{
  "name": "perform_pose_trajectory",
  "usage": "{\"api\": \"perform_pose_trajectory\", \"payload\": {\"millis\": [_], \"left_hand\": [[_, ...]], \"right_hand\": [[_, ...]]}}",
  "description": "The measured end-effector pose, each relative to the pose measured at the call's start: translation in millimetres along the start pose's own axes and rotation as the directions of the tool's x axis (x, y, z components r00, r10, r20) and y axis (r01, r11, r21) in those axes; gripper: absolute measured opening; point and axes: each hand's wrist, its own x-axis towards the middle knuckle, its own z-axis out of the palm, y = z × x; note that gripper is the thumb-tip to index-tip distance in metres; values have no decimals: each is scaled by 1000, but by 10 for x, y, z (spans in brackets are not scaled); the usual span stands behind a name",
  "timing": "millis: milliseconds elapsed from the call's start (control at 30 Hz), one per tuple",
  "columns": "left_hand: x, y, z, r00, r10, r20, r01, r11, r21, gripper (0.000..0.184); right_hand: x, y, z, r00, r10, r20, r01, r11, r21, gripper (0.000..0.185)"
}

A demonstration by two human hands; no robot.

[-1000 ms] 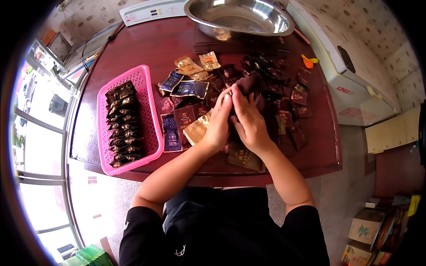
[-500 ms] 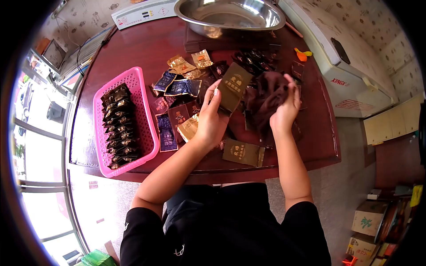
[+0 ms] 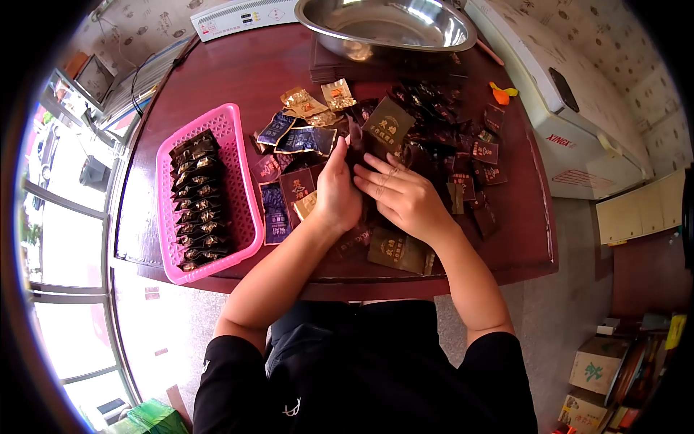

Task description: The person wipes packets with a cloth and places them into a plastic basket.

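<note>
A dark maroon cloth, crumpled and mostly hidden, is between my two hands over the pile. My left hand is upright and curled against its left side. Reaching in from the right, my right hand presses stretched fingers toward it. Just beyond the fingertips is an olive-brown printed packet; whether it is held or resting on the pile I cannot tell. A second olive-brown packet lies near the front edge. Blue packets and gold packets lie left of my hands.
A pink basket at the left holds a row of dark packets. Small dark red sachets lie at the right. Behind are a steel basin, an orange-and-yellow object and a white freezer.
My right hand has moved left with the dark cloth, meeting my left hand. The olive-brown packet now shows beyond my fingers, farther from me. Sachets at the right are uncovered.
</note>
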Motion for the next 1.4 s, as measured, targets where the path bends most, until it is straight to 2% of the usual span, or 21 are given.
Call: {"api": "perform_pose_trajectory", "payload": {"millis": [33,267,333,367,400,433,467,500,567,600,667,700,733,800,933,1000,1133,1267,1400], "left_hand": [[29,-4,-34,998,4,68,-2,999,-32,46],[64,-32,15,996,64,61,-61,997,-46,41],[68,-14,59,992,110,57,-112,993,37,35],[49,2,82,993,119,24,-120,992,30,33],[63,-23,75,993,118,23,-119,992,30,33],[77,-71,51,967,245,71,-255,913,318,33],[86,-112,25,924,348,157,-372,735,567,34],[91,-121,17,875,429,226,-439,502,745,36],[83,-155,31,802,477,360,-525,276,805,38],[64,-151,45,776,476,415,-547,179,817,40],[10,-136,61,784,418,459,-542,99,835,44],[28,-127,32,760,405,509,-583,76,809,44],[37,-124,15,737,403,543,-604,32,796,39],[27,-93,-13,749,392,535,-562,-54,825,38],[70,-101,-23,728,431,532,-545,-107,832,38],[56,-110,10,716,458,527,-549,-96,830,41],[29,-101,23,714,426,556,-555,-140,820,43],[45,-74,14,712,430,555,-557,-136,819,39],[41,-87,37,701,458,547,-541,-158,826,28]], "right_hand": [[6,-5,2,999,-26,-42,25,999,-42,42],[-72,18,-28,985,-40,-168,24,995,-95,32],[-128,88,-67,947,240,-212,-237,971,42,32],[-130,115,-85,885,359,-296,-324,932,162,28],[-113,152,-126,822,410,-395,-341,910,234,25],[-115,196,-132,732,486,-477,-332,866,373,24],[-125,216,-125,627,564,-537,-300,811,502,23],[-123,182,-112,625,568,-535,-303,809,504,23],[-75,88,-134,654,477,-588,-178,852,493,20],[-51,68,-174,743,295,-601,-149,948,282,20],[-10,-40,-162,854,145,-499,-107,989,104,23],[23,-34,-127,898,42,-437,-26,999,43,26],[48,-53,-114,922,-15,-387,11,1000,-14,26],[51,-28,-97,921,-16,-390,-1,999,-44,25],[-35,137,-170,920,104,-379,-183,967,-178,23],[-36,148,-173,922,67,-382,-150,970,-191,23],[18,-11,-65,919,-62,-390,32,996,-81,26],[-25,149,-122,919,46,-390,-116,980,-158,23],[-79,263,-207,903,102,-417,-204,956,-209,22]]}}
